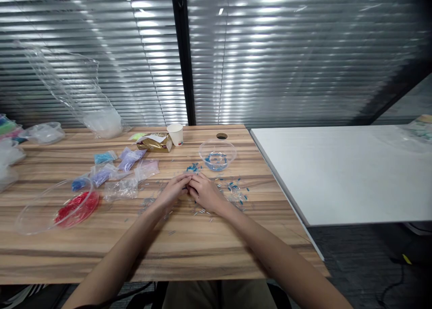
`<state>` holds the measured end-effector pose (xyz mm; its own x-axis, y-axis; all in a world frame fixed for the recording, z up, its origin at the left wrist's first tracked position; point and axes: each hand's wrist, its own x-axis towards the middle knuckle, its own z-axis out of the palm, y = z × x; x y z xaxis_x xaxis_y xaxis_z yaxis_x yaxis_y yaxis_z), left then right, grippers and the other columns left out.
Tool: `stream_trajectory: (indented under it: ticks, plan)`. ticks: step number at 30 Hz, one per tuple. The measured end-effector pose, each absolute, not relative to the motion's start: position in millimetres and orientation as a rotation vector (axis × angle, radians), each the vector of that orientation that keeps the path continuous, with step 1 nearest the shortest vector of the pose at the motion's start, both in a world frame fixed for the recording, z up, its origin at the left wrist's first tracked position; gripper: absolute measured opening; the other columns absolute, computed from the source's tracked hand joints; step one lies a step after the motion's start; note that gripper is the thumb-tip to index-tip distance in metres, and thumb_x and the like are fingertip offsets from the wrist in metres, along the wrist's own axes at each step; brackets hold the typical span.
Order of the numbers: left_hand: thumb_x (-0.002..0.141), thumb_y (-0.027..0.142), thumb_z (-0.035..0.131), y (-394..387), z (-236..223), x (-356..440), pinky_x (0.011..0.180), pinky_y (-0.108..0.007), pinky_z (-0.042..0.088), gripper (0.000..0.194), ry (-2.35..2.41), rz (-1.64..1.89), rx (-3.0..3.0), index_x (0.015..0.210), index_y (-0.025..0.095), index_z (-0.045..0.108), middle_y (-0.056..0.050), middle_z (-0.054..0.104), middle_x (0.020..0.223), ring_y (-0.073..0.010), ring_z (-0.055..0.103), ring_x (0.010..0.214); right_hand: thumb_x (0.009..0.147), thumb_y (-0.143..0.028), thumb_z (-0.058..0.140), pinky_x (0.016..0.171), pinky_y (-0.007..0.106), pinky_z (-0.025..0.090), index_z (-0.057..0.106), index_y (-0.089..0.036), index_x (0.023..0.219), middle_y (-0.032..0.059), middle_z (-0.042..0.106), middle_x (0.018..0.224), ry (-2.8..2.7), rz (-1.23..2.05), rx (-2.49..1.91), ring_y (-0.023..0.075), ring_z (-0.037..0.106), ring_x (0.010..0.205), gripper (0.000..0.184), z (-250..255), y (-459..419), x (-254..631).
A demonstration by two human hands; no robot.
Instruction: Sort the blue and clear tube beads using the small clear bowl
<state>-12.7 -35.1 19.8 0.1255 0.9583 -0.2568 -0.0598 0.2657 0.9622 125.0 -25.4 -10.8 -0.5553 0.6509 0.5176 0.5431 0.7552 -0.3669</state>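
Your left hand, right hand meet, fingers curled (opening, hold: can't tell); clear bowl near table's far right corner.

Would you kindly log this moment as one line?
left hand meets right hand | anything held: hidden | clear bowl: blue pieces inside, beyond hands | table: loose pieces around hands

Left hand: fingertips meeting the other hand's, low over the wood tabletop; grip hidden.
Right hand: beside it, among scattered clear and blue pieces.
Round bowl: clear, blue pieces inside, just beyond the hands.
Red pieces: in a clear container, left side.
Paper cup: upright, beside gold packet.
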Motion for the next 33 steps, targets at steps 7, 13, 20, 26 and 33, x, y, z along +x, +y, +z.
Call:
stream_trajectory:
  ticks: [7,13,20,26,33]
  plan:
    - [0.066,0.036,0.066,-35.6,18.4,-12.8,0.077,-0.026,0.041,0.033,1.215,0.973,1.052,0.093,0.017,0.069,-0.007,0.065,0.103,-0.0235,0.053,0.101,0.082,-0.007,0.053,0.083,0.034,0.049,0.064,-0.012,0.09,0.0085,0.063,0.095,-2.294,0.209,-0.887,0.0211,0.053,0.092,0.014,-10.8,-25.3,124.6]
    - [0.066,0.036,0.065,-35.1,17.8,-13.1,0.077,-0.027,0.041,0.033,1.219,0.963,1.061,0.093,0.017,0.069,-0.007,0.064,0.103,-0.0235,0.053,0.101,0.082,-0.008,0.055,0.088,0.034,0.047,0.065,-0.009,0.094,0.0097,0.064,0.097,-2.326,0.215,-0.885,0.0212,0.051,0.096,0.016,-10.0,-25.4,125.4]
    - [0.065,0.037,0.068,-35.4,17.1,-12.8,0.076,-0.026,0.041,0.036,1.232,0.975,1.041,0.095,0.017,0.068,-0.007,0.064,0.104,-0.0233,0.053,0.102,0.082,-0.008,0.055,0.088,0.034,0.046,0.064,-0.01,0.098,0.0103,0.063,0.101,-2.327,0.236,-0.902,0.0213,0.051,0.097,0.018,-9.7,-25.9,125.2]
    - [0.069,0.046,0.065,-34.0,15.9,-12.3,0.076,-0.025,0.042,0.039,1.247,0.978,1.062,0.097,0.018,0.068,-0.006,0.064,0.104,-0.0229,0.053,0.101,0.083,-0.008,0.052,0.087,0.034,0.047,0.063,-0.01,0.099,0.0106,0.063,0.1,-2.318,0.234,-0.899,0.0215,0.052,0.098,0.019,-12.9,-25.1,125.1]
    - [0.069,0.038,0.064,-36.6,22.2,-10.8,0.071,-0.026,0.042,0.028,1.275,0.966,1.185,0.086,0.017,0.069,-0.005,0.066,0.094,-0.0241,0.053,0.095,0.082,-0.006,0.051,0.09,0.034,0.047,0.062,-0.011,0.099,0.0097,0.063,0.104,-2.296,0.236,-0.902,0.0212,0.052,0.101,0.021,-12.6,-25.1,124.8]
